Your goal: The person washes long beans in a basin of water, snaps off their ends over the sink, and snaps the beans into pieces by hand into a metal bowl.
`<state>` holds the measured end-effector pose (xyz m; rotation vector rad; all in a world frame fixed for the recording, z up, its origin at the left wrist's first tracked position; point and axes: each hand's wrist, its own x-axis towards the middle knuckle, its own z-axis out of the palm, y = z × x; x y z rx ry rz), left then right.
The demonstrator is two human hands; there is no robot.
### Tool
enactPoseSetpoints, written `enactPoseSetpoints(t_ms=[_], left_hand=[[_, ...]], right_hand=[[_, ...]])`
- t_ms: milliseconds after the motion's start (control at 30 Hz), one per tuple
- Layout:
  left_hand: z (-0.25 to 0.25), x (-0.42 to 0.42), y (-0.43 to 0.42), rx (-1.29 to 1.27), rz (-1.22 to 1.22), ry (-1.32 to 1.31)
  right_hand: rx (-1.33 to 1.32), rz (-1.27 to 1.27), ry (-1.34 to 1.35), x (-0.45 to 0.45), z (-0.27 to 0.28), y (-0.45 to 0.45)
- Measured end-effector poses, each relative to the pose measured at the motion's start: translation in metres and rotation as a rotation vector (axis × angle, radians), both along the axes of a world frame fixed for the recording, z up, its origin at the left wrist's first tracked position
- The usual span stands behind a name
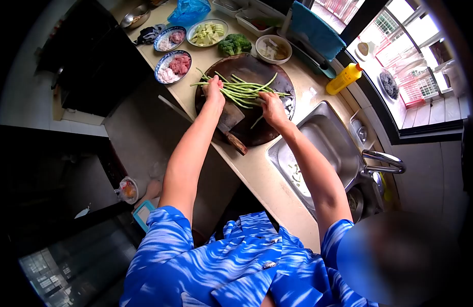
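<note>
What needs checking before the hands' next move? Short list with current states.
1. Left hand on the green beans: ok, pinching the bundle near one end.
2. Right hand at the bundle's other end: ok on contact; firmness cannot tell.
3. Bean ends lined up: not ok, they splay unevenly.
4. Cleaver out of both hands: ok, lying on the round board.
5. Cleaver handle within the board: not ok, it pokes past the rim.
6. Cleaver's sharpness: cannot tell.

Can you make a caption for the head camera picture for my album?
Left hand and right hand on the beans, with a cleaver on the board.
</note>
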<state>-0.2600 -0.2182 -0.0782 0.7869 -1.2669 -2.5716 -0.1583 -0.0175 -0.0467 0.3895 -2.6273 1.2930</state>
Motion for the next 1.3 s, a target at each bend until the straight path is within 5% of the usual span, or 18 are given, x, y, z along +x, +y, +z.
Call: enactPoseSetpoints(t_ms=[167,333,400,467,567,600,733,900,1067,1100,1133,1200,1300], left_hand=[[0.026,0.005,-0.005,-0.271,-0.057,-0.120],[0.017,0.001,-0.058,-0.353,-0.469,-0.117],[0.034,0.006,-0.047,-0.086,-0.566,-0.210],[0.013,0.005,-0.070,-0.186,-0.714,-0.064],[0.040,0.057,-0.023,-1.040,-0.555,0.233],[0.076,0.108,0.026,-1.047,-0.537,0.297],[0.078,0.161,0.098,-1.406,-0.573,0.653],[0.067,0.235,0.205,-1.461,-0.947,0.984],[0.044,0.325,0.304,-1.252,-1.262,1.146],[0.037,0.342,0.321,-1.185,-1.326,1.153],[0.027,0.357,0.337,-1.142,-1.395,1.173],[0.005,0.385,0.370,-1.112,-1.515,1.260],[-0.035,0.420,0.417,-1.038,-1.666,1.299]], right_hand=[[0.228,-0.125,0.150,0.023,-0.004,0.003],[0.020,-0.322,0.107,0.084,-0.007,0.028],[-0.001,-0.410,0.089,0.124,-0.016,0.048],[-0.006,-0.540,0.052,0.171,-0.026,0.072],[-0.019,-0.839,-0.053,0.240,-0.041,0.108],[-0.039,-0.936,-0.030,0.276,-0.050,0.135],[-0.008,-1.233,-0.116,0.364,-0.077,0.181],[0.048,-1.471,-0.253,0.447,-0.117,0.262],[-0.300,-1.663,-0.362,0.495,-0.187,0.390],[-0.778,-1.726,-0.384,0.486,-0.146,0.397],[-0.953,-1.741,-0.399,0.488,-0.143,0.415],[-1.222,-1.624,-0.364,0.501,-0.176,0.459],[-1.464,-1.633,-0.277,0.488,-0.150,0.484]])
